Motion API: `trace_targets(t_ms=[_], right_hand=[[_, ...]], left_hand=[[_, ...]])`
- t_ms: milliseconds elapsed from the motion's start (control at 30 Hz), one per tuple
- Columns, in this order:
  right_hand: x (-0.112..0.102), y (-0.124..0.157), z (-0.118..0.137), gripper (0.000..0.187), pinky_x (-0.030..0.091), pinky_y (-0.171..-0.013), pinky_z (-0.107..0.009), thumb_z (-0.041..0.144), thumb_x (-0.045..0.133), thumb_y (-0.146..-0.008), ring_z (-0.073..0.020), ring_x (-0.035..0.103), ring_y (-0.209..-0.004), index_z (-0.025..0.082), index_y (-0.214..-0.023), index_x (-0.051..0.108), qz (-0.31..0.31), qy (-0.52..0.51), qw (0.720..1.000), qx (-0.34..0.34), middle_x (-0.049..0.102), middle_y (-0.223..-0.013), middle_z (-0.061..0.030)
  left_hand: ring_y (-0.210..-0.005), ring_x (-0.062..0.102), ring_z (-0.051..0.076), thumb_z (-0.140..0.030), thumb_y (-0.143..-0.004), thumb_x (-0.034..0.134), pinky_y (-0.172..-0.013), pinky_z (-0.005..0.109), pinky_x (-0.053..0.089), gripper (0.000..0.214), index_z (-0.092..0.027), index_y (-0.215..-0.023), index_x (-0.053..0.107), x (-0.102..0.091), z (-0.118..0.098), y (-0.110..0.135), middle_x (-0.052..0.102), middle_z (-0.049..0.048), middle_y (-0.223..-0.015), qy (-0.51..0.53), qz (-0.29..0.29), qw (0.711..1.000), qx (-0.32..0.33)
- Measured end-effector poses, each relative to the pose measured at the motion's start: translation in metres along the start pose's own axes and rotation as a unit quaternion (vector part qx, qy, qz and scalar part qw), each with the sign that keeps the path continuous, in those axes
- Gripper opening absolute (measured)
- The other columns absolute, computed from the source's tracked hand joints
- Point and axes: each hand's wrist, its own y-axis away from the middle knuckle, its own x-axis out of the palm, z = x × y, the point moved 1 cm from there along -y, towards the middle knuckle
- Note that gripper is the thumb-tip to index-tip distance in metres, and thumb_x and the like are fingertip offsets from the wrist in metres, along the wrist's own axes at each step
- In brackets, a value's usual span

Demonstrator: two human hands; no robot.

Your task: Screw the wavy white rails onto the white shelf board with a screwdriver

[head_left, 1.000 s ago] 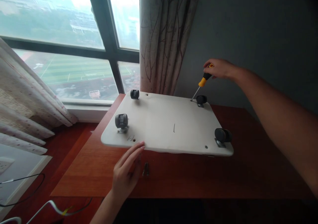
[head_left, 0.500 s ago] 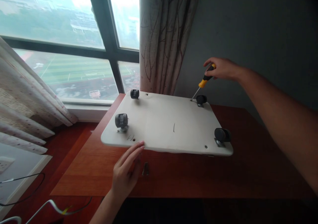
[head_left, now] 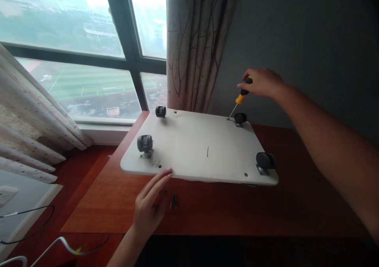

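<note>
A white board (head_left: 189, 140) with rounded corners lies on the table, its caster side up. Black casters stand near its corners, among them the front left caster (head_left: 145, 143) and the back right caster (head_left: 240, 118). My right hand (head_left: 262, 81) is closed round the black and yellow handle of a screwdriver (head_left: 241, 97). The tilted shaft ends at a hole by the back right caster. Fingers stretched out, my left hand (head_left: 151, 204) rests its fingertips on the board's front edge, right of a dark hole (head_left: 160, 166).
Several screws (head_left: 173, 200) lie on the reddish wooden table (head_left: 213, 211) in front of the board. Behind are a window (head_left: 89, 81), a patterned curtain (head_left: 195, 46) and a grey wall (head_left: 296, 42). A white cable (head_left: 59, 241) runs at the lower left.
My right hand has shifted slightly left and turned on the handle, and the screwdriver leans a little less. The tip stays at the same hole. My left hand has hardly moved.
</note>
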Motion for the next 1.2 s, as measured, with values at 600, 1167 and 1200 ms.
trace_targets(t_ms=[600, 1167, 1200], right_hand=[[0.002, -0.002, -0.008, 0.035, 0.048, -0.077, -0.035, 0.036, 0.062, -0.085, -0.0234, 0.064, -0.091, 0.020, -0.116, 0.065, 0.032, -0.012, 0.999, 0.009, 0.068, -0.120, -0.0134], [0.005, 0.001, -0.018, 0.034, 0.052, -0.074, -0.036, 0.034, 0.066, -0.083, -0.0243, 0.065, -0.088, 0.026, -0.115, 0.063, 0.030, -0.061, 0.997, -0.026, 0.069, -0.107, -0.0078], [0.004, 0.002, -0.017, 0.035, 0.052, -0.075, -0.038, 0.039, 0.067, -0.083, -0.0259, 0.065, -0.088, 0.027, -0.116, 0.063, 0.024, -0.053, 0.998, -0.021, 0.070, -0.104, -0.0080]], left_hand=[[-0.123, 0.064, 0.022, 0.002, -0.090, 0.054, -0.106, 0.034, 0.054, 0.049, -0.021, -0.133, 0.062, 0.001, 0.004, 0.003, 0.064, 0.0084, -0.136, -0.002, 0.003, 1.000, -0.004], [-0.123, 0.064, 0.023, 0.001, -0.091, 0.054, -0.104, 0.035, 0.056, 0.048, -0.021, -0.131, 0.063, 0.001, 0.004, 0.003, 0.065, 0.0090, -0.136, 0.000, 0.002, 1.000, -0.006], [-0.123, 0.064, 0.023, 0.000, -0.091, 0.054, -0.103, 0.035, 0.056, 0.047, -0.021, -0.131, 0.063, 0.001, 0.004, 0.003, 0.065, 0.0090, -0.136, 0.000, 0.001, 1.000, -0.006]])
